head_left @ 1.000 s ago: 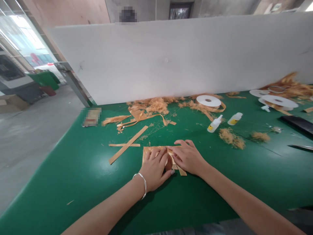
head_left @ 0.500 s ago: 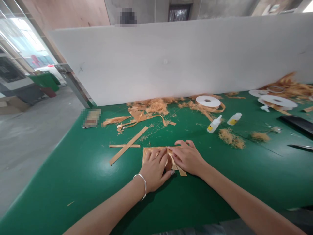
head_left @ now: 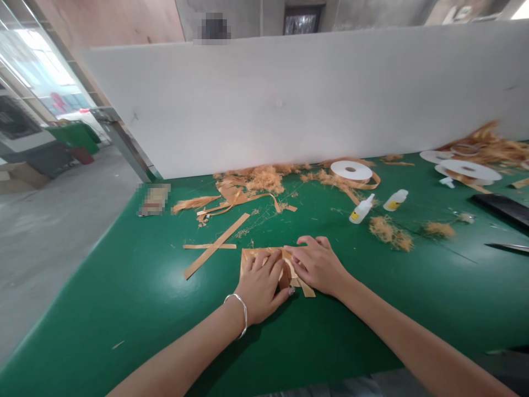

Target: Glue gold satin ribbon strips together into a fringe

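A flat piece made of tan strips (head_left: 249,255) lies on the green table (head_left: 136,298) in front of me. My left hand (head_left: 259,288), with a silver bracelet on the wrist, rests on the piece with its fingers close together and the thumb against its lower edge. From the right, my right hand (head_left: 320,266) has curled fingers whose tips press on the piece's upper right part. The two hands touch over it and hide most of it. One strip end (head_left: 308,290) sticks out below my right hand.
Two loose tan strips (head_left: 215,246) lie crossed to the left. Tan shavings and ribbon (head_left: 248,184) are piled along a white board (head_left: 289,99) at the back. Two small white glue bottles (head_left: 362,209), white reels (head_left: 352,170) and dark tools (head_left: 502,207) lie to the right.
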{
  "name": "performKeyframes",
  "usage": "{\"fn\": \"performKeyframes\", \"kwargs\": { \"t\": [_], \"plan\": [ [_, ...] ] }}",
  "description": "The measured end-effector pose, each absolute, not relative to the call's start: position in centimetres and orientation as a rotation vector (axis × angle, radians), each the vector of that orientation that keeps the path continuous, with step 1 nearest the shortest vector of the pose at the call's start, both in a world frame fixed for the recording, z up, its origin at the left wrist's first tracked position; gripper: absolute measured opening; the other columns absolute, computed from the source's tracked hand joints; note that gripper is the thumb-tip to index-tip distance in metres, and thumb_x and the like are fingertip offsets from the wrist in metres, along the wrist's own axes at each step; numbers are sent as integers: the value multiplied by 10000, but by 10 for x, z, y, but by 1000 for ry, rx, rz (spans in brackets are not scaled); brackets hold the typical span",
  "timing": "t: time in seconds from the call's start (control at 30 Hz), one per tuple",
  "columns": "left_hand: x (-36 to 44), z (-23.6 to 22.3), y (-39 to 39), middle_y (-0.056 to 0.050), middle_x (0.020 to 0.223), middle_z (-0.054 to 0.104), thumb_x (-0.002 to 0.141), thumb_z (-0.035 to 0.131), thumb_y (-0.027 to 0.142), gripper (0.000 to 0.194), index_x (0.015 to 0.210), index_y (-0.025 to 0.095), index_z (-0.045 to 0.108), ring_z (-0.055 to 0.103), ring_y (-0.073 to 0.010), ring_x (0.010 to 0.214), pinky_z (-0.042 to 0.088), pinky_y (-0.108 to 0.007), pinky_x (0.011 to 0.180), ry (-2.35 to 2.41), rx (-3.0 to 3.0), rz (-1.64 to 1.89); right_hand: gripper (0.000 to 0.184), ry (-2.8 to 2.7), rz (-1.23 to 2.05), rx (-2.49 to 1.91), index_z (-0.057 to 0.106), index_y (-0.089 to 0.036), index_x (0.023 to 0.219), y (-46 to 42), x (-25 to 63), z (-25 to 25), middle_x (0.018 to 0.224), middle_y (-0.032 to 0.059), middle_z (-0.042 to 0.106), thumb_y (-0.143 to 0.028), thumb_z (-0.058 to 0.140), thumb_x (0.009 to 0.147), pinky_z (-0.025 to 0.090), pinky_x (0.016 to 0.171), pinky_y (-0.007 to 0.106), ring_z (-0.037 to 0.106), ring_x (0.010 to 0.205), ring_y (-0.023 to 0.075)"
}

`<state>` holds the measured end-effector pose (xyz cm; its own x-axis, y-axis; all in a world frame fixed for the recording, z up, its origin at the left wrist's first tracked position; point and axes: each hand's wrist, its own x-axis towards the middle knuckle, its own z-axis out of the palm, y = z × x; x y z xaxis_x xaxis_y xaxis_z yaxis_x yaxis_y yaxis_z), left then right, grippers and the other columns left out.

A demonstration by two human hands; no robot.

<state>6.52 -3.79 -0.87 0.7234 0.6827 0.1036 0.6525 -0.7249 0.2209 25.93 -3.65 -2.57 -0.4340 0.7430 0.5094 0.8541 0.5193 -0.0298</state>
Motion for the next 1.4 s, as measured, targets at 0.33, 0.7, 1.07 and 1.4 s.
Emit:
{"fn": "performKeyframes", "kwargs": {
  "t": [0.33, 0.7, 1.07, 1.4],
  "plan": [
    [65, -9, -38, -108, 1409, 400, 873, 397, 503, 500, 1257, 185, 445, 360, -325, 1233, 306, -521, 966, 1078, 2761, 274, 240, -2305, -351, -1277, 648, -153, 976, -35, 259, -28, 819, 75, 665, -183, 438, 865, 258, 741, 358, 522, 945, 205],
    [66, -7, -38, -106, 1396, 416, 882, 379, 497, 497, 1245, 165, 454, 359, -327, 1227, 304, -516, 966, 1070, 2779, 253, 252, -2287, -291, -1274, 646, -153, 994, -36, 259, -26, 777, 58, 660, -171, 426, 873, 247, 748, 354, 518, 948, 198],
    [68, -6, -40, -76, 1221, 552, 869, 451, 405, 332, 1121, 203, 526, 447, -271, 1119, 346, -433, 903, 1094, 2829, 401, 191, -2263, -204, -1310, 618, -168, 907, -33, 256, -28, 701, 41, 622, -159, 433, 862, 259, 762, 341, 512, 941, 194],
    [4, 18, 37, -147, 1058, 540, 852, 432, 341, 274, 1029, 169, 552, 418, -354, 1058, 345, -476, 824, 2197, 2324, 411, 179, -2141, -24, -1334, 448, -191, 669, -33, 256, -19, 763, 29, 628, -145, 438, 842, 294, 785, 343, 511, 914, 178]
  ]
}}
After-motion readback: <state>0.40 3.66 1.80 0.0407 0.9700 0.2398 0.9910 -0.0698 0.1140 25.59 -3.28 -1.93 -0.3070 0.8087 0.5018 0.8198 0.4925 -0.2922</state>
